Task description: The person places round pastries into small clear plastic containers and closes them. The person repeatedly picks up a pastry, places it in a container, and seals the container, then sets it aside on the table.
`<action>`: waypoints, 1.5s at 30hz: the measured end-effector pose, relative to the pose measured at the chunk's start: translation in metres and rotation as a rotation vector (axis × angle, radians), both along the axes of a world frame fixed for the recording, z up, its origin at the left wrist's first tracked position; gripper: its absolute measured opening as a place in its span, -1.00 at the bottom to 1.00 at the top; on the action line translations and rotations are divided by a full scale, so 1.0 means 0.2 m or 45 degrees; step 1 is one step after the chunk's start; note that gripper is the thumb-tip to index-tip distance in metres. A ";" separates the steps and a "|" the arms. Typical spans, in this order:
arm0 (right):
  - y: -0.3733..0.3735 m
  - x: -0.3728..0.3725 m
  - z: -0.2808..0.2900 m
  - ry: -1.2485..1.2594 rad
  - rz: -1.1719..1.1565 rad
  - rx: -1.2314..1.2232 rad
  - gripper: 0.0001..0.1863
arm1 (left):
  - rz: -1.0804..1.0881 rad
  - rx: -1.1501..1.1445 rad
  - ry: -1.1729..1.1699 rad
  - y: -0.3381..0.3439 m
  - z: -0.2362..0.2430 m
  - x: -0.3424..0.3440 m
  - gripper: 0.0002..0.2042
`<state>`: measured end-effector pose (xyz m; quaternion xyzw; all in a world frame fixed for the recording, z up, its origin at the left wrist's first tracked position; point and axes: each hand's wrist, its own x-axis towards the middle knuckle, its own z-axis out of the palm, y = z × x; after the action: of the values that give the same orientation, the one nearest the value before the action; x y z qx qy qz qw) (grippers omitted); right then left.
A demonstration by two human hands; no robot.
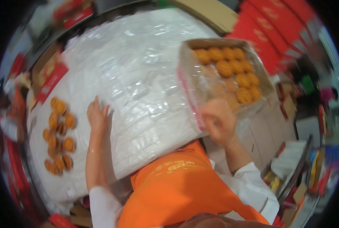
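Note:
My left hand [97,115] is over the plastic-covered table [131,133], its thumb and a finger stretched apart with nothing held between them. To its left lies a loose cluster of golden-brown mooncakes [69,121], some flat and some tipped on edge. At the near edge of an open cardboard box [266,83] is my right hand [219,121], blurred by motion, so whether its fingers grip anything is unclear. Clear plastic film [205,81] lines the box and covers part of its contents. Rows of mooncakes [230,68] sit inside.
Clear plastic trays [138,89] lie across the middle of the table. Red printed boxes [272,30] are stacked at the far right. An open carton with a red flap [51,81] stands at the left edge, near another person [13,114]. Shelved goods [291,163] are at lower right.

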<state>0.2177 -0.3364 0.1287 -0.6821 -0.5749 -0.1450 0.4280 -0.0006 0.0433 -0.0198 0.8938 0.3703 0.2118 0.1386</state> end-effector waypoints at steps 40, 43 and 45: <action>0.39 -0.39 -0.26 -0.192 0.261 -0.129 -0.42 | -0.303 -2.389 -1.659 -1.10 0.48 0.12 -0.47; 0.40 -0.39 -0.27 -0.237 0.236 -0.163 -0.42 | -0.458 -2.130 -1.571 -1.09 0.42 0.11 -0.55; 0.41 -0.38 -0.29 -0.136 0.298 -0.211 -0.45 | -0.424 -2.075 -1.484 -1.07 0.36 0.11 -0.60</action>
<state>0.1423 -0.2538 0.0714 -0.6347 -0.6824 -0.0823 0.3531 0.0211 -0.1709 0.0521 0.3252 0.1477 0.2757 0.8924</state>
